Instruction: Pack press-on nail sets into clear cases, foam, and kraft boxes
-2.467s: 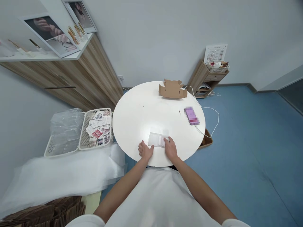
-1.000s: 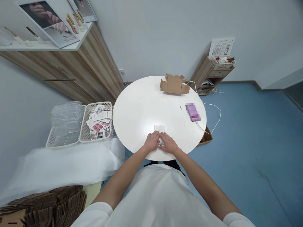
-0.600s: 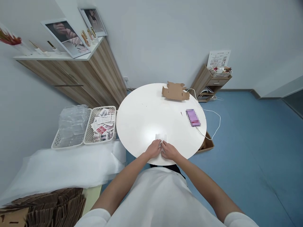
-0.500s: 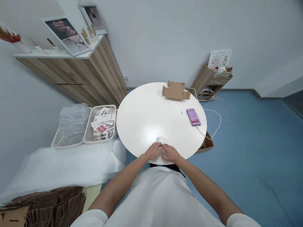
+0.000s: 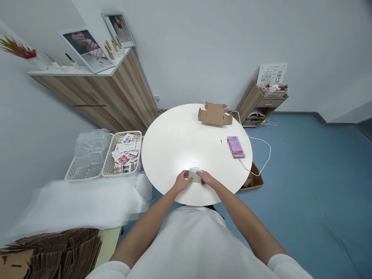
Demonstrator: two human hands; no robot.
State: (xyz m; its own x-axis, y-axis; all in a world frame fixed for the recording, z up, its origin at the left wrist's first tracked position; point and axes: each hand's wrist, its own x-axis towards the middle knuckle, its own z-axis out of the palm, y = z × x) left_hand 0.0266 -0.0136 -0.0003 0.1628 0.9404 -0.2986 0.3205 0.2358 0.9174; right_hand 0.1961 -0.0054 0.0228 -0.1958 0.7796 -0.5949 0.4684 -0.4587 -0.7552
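Note:
Near the front edge of the round white table point(image 5: 162, 155), a small white wrapped packet point(image 5: 194, 176) is between my two hands. It looks flat and roughly square; what it contains cannot be seen. My left hand point(image 5: 182, 181) grips its left side, thumb toward the middle and fingers curled. On the opposite side, my right hand point(image 5: 207, 178) has its thumb and fingers closed on the right edge. An unfolded brown cardboard box point(image 5: 215, 114) stands at the far side of the table.
A purple phone-like item point(image 5: 236, 147), blurred out, lies on the right with a white cable point(image 5: 263, 140). To the left are a basket of printed cards point(image 5: 106, 164), a basket of clear plastic cases point(image 5: 92, 149), white sheets point(image 5: 87, 201) and stacked cardboard point(image 5: 64, 254). A cardboard box point(image 5: 255, 185) sits on the floor.
My hands have moved apart to opposite sides of the white packet, showing more of it. Before, they were close together over its near part. The camera view has shifted slightly.

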